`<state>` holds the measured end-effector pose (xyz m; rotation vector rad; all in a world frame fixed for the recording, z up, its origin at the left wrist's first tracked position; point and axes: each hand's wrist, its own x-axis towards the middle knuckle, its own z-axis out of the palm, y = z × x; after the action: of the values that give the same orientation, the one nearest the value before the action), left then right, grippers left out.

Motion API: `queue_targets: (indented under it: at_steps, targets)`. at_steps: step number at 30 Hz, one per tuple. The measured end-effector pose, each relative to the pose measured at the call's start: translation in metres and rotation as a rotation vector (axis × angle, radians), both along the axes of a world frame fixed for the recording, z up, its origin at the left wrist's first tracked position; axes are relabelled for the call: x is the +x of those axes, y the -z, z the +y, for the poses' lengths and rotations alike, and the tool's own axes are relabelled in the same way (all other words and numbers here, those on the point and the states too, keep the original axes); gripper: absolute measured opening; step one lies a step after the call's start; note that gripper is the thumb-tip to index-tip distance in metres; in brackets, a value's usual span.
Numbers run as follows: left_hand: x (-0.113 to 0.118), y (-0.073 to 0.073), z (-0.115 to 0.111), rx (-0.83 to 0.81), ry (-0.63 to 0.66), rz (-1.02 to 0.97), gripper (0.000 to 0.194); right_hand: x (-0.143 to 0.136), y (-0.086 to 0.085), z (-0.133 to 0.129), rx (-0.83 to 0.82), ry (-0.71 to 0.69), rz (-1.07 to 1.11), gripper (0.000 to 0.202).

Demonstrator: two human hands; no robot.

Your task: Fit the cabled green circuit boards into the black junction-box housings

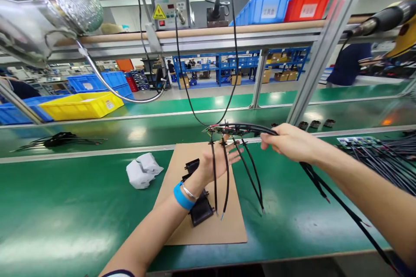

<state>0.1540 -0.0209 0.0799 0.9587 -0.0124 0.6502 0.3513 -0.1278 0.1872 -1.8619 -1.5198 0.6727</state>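
Above the green counter (282, 229), the right hand (290, 142) grips black cables (260, 127) while the left hand (212, 164) spreads loose fingers below the circuit board (224, 130), best held steady.

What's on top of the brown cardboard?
Black parts lie on the cardboard. The left hand and forearm hide some of that area, so I can't tell how many.

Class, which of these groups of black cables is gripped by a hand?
The middle bundle, gripped by the right hand; the far-left bundle and far-right pile simply lie on the green bench.
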Motion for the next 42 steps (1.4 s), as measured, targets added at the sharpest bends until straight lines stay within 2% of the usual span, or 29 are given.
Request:
queue_targets:
  at_steps: [3, 5, 7, 9, 12, 14, 16, 18, 20, 23, 26, 29, 31, 34, 38, 40, 42]
  targets:
    - [0.009, 0.009, -0.010, 0.024, -0.157, 0.013, 0.077, -0.017, -0.012, 0.001, -0.149, -0.054, 0.155, 0.041]
    - [0.012, 0.008, -0.013, 0.024, -0.141, -0.009, 0.065, -0.027, -0.019, -0.002, -0.236, -0.089, 0.299, 0.040]
    - [0.008, 0.000, -0.012, 0.045, -0.061, 0.029, 0.057, -0.033, -0.028, -0.005, -0.293, -0.098, 0.393, 0.040]
    - [-0.009, -0.015, -0.005, 0.059, 0.017, 0.138, 0.047, -0.033, -0.034, -0.007, -0.313, -0.080, 0.367, 0.041]
    - [-0.057, -0.040, 0.011, 0.068, 0.102, 0.415, 0.029, -0.020, -0.033, -0.005, -0.312, -0.030, 0.129, 0.042]
    - [-0.093, -0.050, 0.019, 0.099, 0.147, 0.674, 0.035, -0.009, -0.017, -0.001, -0.292, -0.061, -0.052, 0.042]
    - [-0.124, -0.050, 0.021, 0.109, 0.156, 0.828, 0.047, 0.000, 0.010, 0.004, -0.298, -0.165, -0.123, 0.040]
    - [-0.143, -0.038, 0.015, 0.077, 0.154, 0.870, 0.051, 0.006, 0.044, 0.010, -0.362, -0.271, -0.096, 0.040]
    - [-0.150, -0.020, 0.006, 0.035, 0.173, 0.874, 0.050, 0.006, 0.075, 0.017, -0.431, -0.371, -0.081, 0.040]
    - [-0.147, 0.005, -0.002, 0.035, 0.201, 0.901, 0.051, -0.006, 0.104, 0.038, -0.351, -0.511, -0.065, 0.040]
    - [-0.141, 0.019, 0.001, 0.106, 0.215, 0.981, 0.041, -0.036, 0.119, 0.075, -0.158, -0.545, 0.017, 0.059]
    - [-0.141, 0.028, 0.008, 0.206, 0.190, 1.042, 0.033, -0.071, 0.133, 0.112, -0.093, -0.584, 0.055, 0.039]
    - [-0.144, 0.033, 0.010, 0.219, 0.125, 1.045, 0.034, -0.088, 0.144, 0.124, -0.077, -0.601, 0.063, 0.022]
    - [-0.148, 0.040, 0.008, 0.164, 0.063, 1.021, 0.038, -0.099, 0.158, 0.125, -0.035, -0.572, 0.092, 0.013]
    - [-0.147, 0.041, 0.006, 0.167, 0.009, 0.906, 0.031, -0.098, 0.165, 0.120, 0.037, -0.474, 0.115, 0.022]
    - [-0.145, 0.039, 0.006, 0.204, -0.035, 0.879, 0.033, -0.098, 0.163, 0.120, -0.058, -0.502, 0.251, 0.021]
    - [-0.143, 0.036, 0.004, 0.236, -0.063, 0.881, 0.037, -0.098, 0.159, 0.120, -0.268, -0.628, 0.460, 0.028]
